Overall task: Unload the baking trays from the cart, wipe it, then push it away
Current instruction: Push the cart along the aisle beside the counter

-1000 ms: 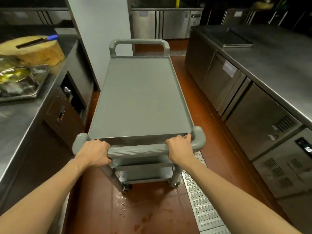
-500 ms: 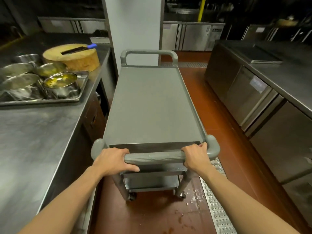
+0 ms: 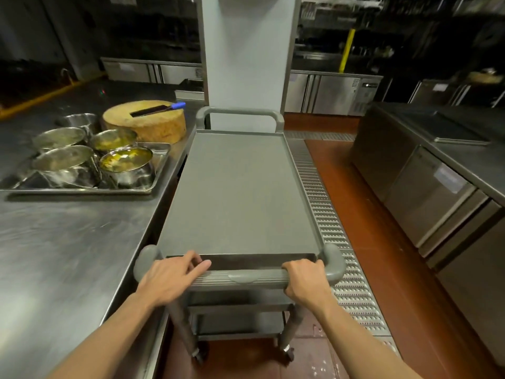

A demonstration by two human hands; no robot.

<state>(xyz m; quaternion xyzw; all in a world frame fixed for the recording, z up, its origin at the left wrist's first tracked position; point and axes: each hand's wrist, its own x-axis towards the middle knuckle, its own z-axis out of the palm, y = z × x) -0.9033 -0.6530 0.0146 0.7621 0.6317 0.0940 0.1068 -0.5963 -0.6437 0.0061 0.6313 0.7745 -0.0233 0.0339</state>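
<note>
The grey cart (image 3: 237, 192) stands in the aisle in front of me, its far handle (image 3: 240, 112) close to a white pillar. Nothing lies on its top shelf. My right hand (image 3: 303, 280) grips the right end of the near handle (image 3: 243, 277). At the left end of that handle rests my left hand (image 3: 169, 277), fingers stretched forward and loose. A dark flat baking tray (image 3: 451, 132) lies on the right counter.
The steel counter (image 3: 68, 242) on the left touches the cart's side and carries a tray (image 3: 153, 184) of metal bowls and a round chopping block (image 3: 147, 124) with a cleaver. A floor drain grate (image 3: 328, 214) runs along the cart's right. Steel cabinets (image 3: 426, 198) line the right.
The cart has rolled forward along the aisle toward the pillar and closer to the left counter. My left hand has loosened from a full grip, its fingers now stretched out.
</note>
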